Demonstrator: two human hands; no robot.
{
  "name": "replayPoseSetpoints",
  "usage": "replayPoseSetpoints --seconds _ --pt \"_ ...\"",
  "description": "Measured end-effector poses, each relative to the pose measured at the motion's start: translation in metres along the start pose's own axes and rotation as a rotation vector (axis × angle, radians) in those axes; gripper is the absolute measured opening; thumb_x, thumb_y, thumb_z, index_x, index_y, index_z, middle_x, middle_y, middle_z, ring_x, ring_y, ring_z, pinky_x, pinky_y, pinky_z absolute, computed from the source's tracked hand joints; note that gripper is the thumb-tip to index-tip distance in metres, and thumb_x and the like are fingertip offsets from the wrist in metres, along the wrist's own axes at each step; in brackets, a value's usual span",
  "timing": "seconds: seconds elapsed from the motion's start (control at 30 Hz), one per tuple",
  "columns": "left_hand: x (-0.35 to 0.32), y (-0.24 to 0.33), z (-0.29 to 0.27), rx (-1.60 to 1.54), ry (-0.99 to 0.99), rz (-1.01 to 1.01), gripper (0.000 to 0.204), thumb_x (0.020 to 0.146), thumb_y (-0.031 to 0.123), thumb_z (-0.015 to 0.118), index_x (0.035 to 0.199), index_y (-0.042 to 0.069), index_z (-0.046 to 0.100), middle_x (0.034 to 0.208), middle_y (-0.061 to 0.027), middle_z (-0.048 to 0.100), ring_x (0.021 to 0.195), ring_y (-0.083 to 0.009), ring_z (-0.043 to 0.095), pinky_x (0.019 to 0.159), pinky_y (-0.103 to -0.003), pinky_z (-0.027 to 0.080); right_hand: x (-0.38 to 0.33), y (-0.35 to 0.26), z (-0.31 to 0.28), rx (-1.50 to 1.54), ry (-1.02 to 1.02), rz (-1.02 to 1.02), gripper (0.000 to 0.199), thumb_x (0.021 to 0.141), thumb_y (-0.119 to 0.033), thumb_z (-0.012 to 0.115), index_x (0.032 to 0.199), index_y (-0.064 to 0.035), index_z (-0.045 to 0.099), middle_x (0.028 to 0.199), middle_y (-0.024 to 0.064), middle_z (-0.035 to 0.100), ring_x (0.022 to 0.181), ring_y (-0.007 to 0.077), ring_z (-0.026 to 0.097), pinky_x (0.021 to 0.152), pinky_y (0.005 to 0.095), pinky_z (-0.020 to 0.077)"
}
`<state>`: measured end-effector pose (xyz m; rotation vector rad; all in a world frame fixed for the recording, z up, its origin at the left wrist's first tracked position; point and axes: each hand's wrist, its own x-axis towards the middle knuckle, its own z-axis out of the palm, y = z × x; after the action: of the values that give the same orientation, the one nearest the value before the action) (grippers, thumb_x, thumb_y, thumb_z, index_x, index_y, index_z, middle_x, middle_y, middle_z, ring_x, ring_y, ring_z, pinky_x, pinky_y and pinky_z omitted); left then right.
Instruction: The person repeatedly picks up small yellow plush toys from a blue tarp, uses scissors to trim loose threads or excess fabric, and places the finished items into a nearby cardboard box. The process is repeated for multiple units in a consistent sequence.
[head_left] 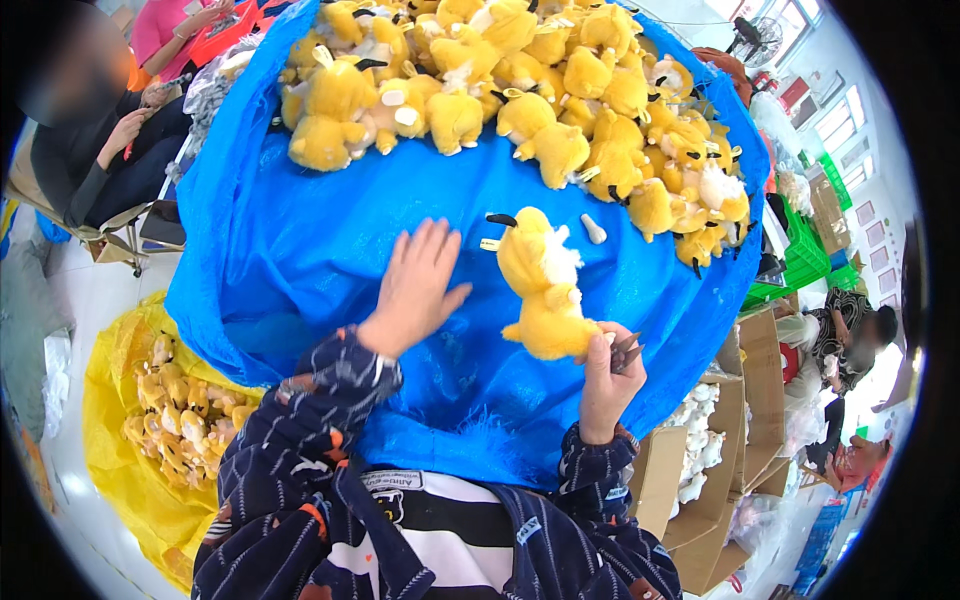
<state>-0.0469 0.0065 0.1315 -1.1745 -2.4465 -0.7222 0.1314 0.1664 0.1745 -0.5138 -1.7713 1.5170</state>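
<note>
My left hand (418,288) is open, fingers stretched out, over the blue plastic sheet (290,235); I cannot tell whether it presses on it. To its right, a yellow plush toy (555,322) with white fluff and a black tuft is gripped at its lower end by my right hand (610,390). Something dark and pointed (627,354) also shows among the right fingers, too small to name. A small pale, peg-shaped piece (594,229) lies on the sheet beside the toy. Beyond both hands, many similar yellow plush toys (455,120) are heaped.
A yellow sack (115,480) with more plush toys stands at lower left. Cardboard boxes (715,500), one with white pieces, are at lower right, with green crates (800,255) behind. People sit at upper left and far right. A fan (757,40) stands at the back.
</note>
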Motion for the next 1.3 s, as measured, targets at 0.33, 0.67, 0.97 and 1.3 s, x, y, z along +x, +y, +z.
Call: replayPoseSetpoints --seconds 0.33,0.67,0.97,1.3 --pt "-0.064 0.035 -0.004 -1.79 -0.428 -0.687 0.043 0.093 0.022 0.055 0.13 0.004 0.042 0.118 -0.0074 0.055 0.1 -0.0142 0.058 0.078 -0.027 0.05 -0.014 0.025 0.035 -0.531 -0.273 -0.588 0.029 0.07 -0.008 0.077 0.095 -0.006 0.062 0.072 0.0091 0.061 0.057 0.0214 0.061 0.051 0.0284 0.0478" --pt "-0.055 0.046 0.021 -1.979 -0.174 -0.797 0.047 0.09 0.016 0.059 0.131 0.005 0.038 0.122 -0.0074 0.051 0.111 -0.0174 0.053 0.09 -0.031 0.046 -0.04 0.047 0.044 -0.699 -0.425 -0.575 0.032 0.063 -0.011 0.076 0.089 -0.004 0.058 0.067 0.0084 0.059 0.054 0.024 0.059 0.047 0.0334 0.0451" --pt "-0.052 0.034 0.012 -1.997 -0.251 -0.839 0.045 0.091 0.02 0.058 0.129 0.005 0.041 0.12 -0.0068 0.054 0.109 -0.017 0.055 0.087 -0.03 0.047 -0.03 0.02 0.036 -0.459 -0.404 -0.319 0.028 0.072 -0.011 0.075 0.097 -0.0073 0.064 0.072 0.0058 0.06 0.057 0.0191 0.061 0.048 0.0268 0.0459" --pt "-0.061 0.038 0.026 -1.851 -0.075 -0.756 0.04 0.09 0.013 0.058 0.126 0.003 0.042 0.116 -0.0078 0.054 0.106 -0.0155 0.054 0.087 -0.029 0.046 -0.028 0.039 0.031 -0.679 -0.546 -0.575 0.039 0.062 -0.011 0.076 0.099 -0.0111 0.061 0.083 0.0047 0.057 0.057 0.0221 0.058 0.05 0.0305 0.0466"
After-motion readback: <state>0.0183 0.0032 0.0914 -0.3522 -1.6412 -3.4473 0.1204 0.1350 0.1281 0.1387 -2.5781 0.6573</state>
